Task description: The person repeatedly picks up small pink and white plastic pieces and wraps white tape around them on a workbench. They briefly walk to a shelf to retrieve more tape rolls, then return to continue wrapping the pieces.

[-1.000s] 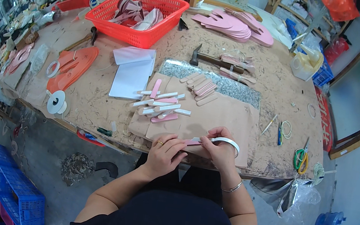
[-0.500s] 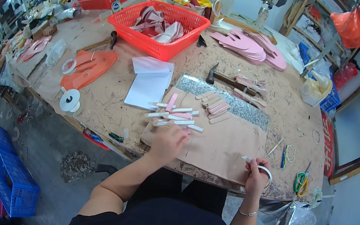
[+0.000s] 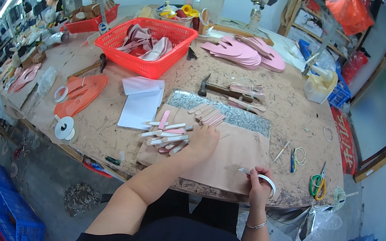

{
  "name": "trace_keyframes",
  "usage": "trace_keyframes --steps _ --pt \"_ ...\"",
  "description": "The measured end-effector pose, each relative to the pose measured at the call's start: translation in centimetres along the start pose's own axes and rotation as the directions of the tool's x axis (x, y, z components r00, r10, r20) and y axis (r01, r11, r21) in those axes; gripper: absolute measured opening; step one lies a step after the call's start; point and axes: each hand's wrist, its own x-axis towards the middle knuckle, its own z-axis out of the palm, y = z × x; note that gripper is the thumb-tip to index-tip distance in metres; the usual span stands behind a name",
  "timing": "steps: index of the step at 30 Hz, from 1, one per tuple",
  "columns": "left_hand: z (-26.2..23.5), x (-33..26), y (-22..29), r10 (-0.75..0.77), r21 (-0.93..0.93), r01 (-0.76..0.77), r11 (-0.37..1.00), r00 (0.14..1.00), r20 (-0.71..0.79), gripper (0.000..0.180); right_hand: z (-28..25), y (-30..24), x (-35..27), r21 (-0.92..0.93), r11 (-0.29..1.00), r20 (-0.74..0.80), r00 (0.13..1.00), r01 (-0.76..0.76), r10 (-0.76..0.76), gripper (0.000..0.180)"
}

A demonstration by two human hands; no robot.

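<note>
My left hand reaches to the near edge of a group of narrow pink strips with rounded ends. Its fingers are bent down and drawn together; what is between the fingertips is hidden. Left of this hand lies a loose heap of pink strips with white tape on them. My right hand is closed on a roll of white tape, with a short free end sticking out to the left. Beneath both hands a tan sheet covers the table's front part.
A speckled stone slab lies beyond the sheet, with a hammer behind it. White paper, orange pieces and a red basket are to the left. Scissors lie at right. Pink cut pieces are stacked at the back.
My left hand has moved from the taped heap, away from me and to the right, to the bare strips. My right hand still holds the tape roll. The whole view has shifted slightly.
</note>
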Motion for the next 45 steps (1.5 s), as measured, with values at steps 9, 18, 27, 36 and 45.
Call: trace_keyframes --steps 9,18,27,36,45 --pt "-4.8 -10.1 3.5 0.041 -0.514 -0.118 0.850 0.987 -0.158 0.016 2.2 -2.8 -0.6 -0.104 0.977 0.185 0.961 -0.187 0.203 0.027" --pt "-5.5 -13.5 2.3 0.090 -0.501 -0.204 0.841 0.966 -0.243 0.025 5.9 -2.6 0.4 -0.359 0.901 0.356 0.857 -0.242 0.372 0.026" --pt "-4.8 -14.2 2.7 0.126 -0.346 -0.217 0.913 0.956 -0.265 0.028 6.1 -2.0 0.8 -0.486 0.858 0.341 0.867 -0.168 0.363 0.025" --pt "-5.1 -14.3 2.8 0.146 -0.273 -0.203 0.940 0.966 -0.215 0.043 6.3 -2.0 0.6 -0.507 0.852 0.338 0.880 -0.129 0.334 0.024" --pt "-4.5 -14.2 4.8 0.114 -0.105 -0.124 0.987 0.988 -0.100 0.067 6.3 -3.0 -0.6 -0.722 0.606 0.431 0.902 0.333 0.016 0.037"
